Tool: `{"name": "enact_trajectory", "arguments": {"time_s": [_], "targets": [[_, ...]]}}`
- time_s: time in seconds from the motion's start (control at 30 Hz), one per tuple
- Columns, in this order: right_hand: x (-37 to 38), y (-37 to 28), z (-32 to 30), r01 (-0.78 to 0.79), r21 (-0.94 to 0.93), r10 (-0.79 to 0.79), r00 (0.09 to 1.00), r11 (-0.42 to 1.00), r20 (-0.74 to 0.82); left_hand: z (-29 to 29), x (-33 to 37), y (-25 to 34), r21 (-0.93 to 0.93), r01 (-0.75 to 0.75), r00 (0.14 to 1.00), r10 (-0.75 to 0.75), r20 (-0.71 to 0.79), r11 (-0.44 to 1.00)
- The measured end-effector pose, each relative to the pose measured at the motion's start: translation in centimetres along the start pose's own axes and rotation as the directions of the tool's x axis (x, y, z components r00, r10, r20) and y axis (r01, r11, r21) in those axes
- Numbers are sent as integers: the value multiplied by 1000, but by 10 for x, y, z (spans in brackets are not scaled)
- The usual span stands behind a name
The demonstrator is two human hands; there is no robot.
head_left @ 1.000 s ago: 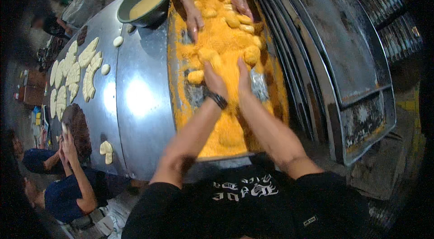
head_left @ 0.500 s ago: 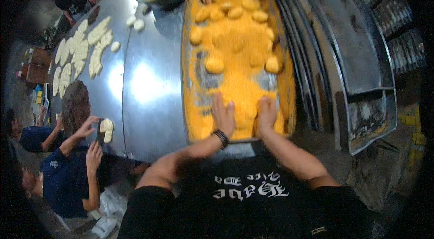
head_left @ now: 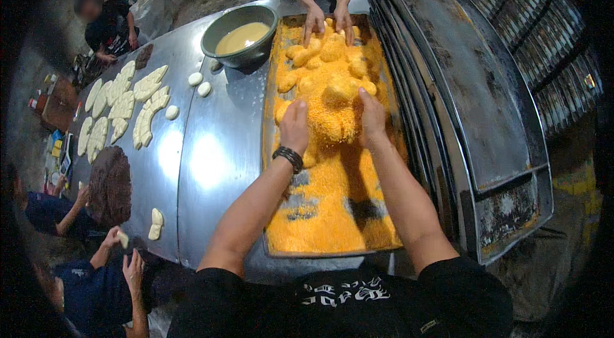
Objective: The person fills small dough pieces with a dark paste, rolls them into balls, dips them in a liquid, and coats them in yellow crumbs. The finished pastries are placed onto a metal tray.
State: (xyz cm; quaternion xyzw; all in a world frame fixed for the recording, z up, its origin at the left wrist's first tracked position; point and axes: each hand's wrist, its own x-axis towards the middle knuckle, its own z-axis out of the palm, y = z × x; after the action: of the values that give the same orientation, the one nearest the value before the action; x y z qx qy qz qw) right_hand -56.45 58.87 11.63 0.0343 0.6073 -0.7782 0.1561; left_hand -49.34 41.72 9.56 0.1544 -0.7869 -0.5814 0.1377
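Observation:
Orange crumbs [head_left: 323, 226] cover much of a long metal tray [head_left: 271, 165] in front of me. My left hand [head_left: 295, 127], a dark bracelet at its wrist, is at the left of a heap of crumb-coated dough pieces [head_left: 342, 90]. My right hand [head_left: 373, 117] flanks the heap on the right. Both hands are open, palms facing inward, fingers stretched toward the far end. Loose crumbs are in the air between them. Across the tray another person's hands [head_left: 326, 26] touch coated pieces. Whether my palms touch a piece is hard to see.
A green bowl of pale yellow liquid [head_left: 240, 40] stands left of the tray. Flattened dough pieces [head_left: 121, 104] and a dark brown slab [head_left: 110, 184] lie farther left on the metal table [head_left: 220, 210]. Stacked trays [head_left: 460, 82] stand at right. Co-workers handle dough at the left.
My hands have moved from the tray's near end toward its middle. The coated pieces are bunched together farther away, with crumbs flying. The view has tilted up, showing more of the far side.

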Motion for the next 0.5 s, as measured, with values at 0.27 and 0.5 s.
{"name": "enact_trajectory", "arguments": {"time_s": [0.27, 0.5], "targets": [[107, 48, -70, 244, -557, -276, 961, 794, 27, 11, 53, -95, 212, -109, 974, 147, -174, 971], [109, 66, -51, 25, -15, -22, 984, 1000, 176, 60, 74, -81, -554, 129, 989, -70, 127, 823]]}}
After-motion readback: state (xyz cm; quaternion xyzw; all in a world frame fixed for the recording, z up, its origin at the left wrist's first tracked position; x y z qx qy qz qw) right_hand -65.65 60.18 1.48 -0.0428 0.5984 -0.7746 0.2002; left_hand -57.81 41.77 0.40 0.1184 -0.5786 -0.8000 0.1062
